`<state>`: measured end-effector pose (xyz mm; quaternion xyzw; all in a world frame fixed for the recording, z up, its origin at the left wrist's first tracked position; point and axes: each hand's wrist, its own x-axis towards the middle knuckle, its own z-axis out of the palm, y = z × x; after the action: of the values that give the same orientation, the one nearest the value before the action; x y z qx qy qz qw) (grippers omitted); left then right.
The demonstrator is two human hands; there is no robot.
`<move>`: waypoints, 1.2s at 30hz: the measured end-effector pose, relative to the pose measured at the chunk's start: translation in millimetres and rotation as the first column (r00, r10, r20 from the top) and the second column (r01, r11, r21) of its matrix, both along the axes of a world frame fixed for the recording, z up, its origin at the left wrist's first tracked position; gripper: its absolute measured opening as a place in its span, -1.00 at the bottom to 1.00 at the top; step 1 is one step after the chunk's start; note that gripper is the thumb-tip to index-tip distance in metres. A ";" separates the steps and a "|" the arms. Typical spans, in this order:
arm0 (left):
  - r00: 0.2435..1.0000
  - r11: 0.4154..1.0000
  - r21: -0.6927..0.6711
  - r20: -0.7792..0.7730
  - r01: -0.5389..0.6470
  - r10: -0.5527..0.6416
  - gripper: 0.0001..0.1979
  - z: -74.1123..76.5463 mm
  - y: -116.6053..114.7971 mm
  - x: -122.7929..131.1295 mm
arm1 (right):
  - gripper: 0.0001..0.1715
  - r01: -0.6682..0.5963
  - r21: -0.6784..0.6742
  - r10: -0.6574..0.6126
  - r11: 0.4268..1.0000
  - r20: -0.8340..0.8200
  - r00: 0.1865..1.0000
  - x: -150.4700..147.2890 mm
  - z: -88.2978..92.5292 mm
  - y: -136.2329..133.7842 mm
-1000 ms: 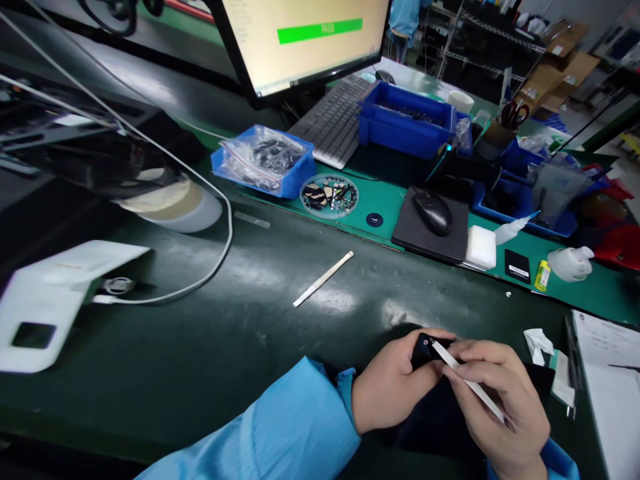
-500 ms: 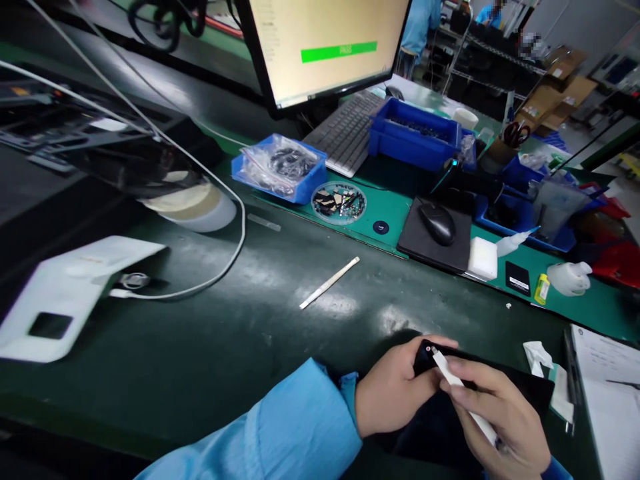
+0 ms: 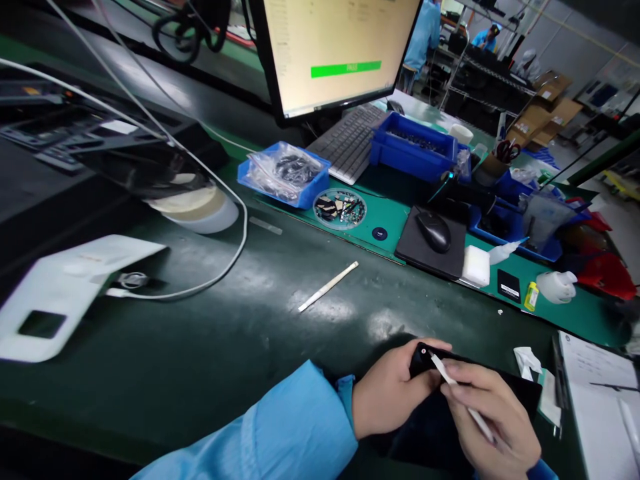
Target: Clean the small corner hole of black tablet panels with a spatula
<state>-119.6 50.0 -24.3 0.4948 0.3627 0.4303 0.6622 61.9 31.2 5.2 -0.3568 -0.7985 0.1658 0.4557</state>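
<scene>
My left hand (image 3: 393,387) is closed around the upper left corner of a dark flat panel that looks like a tablet (image 3: 425,433). A small round pinkish-white spot shows near that corner. My right hand (image 3: 493,413) pinches a thin white stick-like tool (image 3: 445,370), its dark narrow tip beside the spot; whether it touches the surface I cannot tell. The lower part of the panel is hidden by my hands and dark shadow. A pale flat-ended stick (image 3: 329,287) lies on the dark bench beyond my left hand.
A white cut-out plate (image 3: 75,287) and a white cable (image 3: 200,288) lie at left. Along the back stand a monitor (image 3: 345,40), blue bins (image 3: 415,157), a round dish of small parts (image 3: 340,208) and a mouse (image 3: 434,231). Papers (image 3: 595,387) lie at right. Co-workers are in the background.
The view has shifted slightly. The white tool has turned a little in my right hand, and its tip has moved slightly off the pinkish spot. My left hand keeps its hold.
</scene>
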 end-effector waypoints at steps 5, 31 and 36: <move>0.991 1.000 -0.007 -0.134 -0.013 0.012 -0.50 -1.1 -3.9 -1.6 | -0.88 0.316 -0.364 -0.439 0.876 -0.331 0.835 -9.4 -5.1 5.9; 0.974 0.994 0.003 -0.201 -0.107 0.105 -0.83 1.2 -4.1 -2.2 | -0.80 0.264 -0.502 -0.381 0.824 -0.145 0.913 -16.2 -0.9 10.6; 0.964 0.991 -0.012 -0.236 -0.132 0.126 -0.84 0.5 -3.7 1.0 | -0.91 0.259 -0.498 -0.253 0.827 0.081 0.964 -11.5 3.8 16.3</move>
<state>-118.6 46.3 -23.8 0.5084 0.4757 0.4061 0.5919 50.5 47.5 9.0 -0.5681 -0.6747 0.3041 0.3600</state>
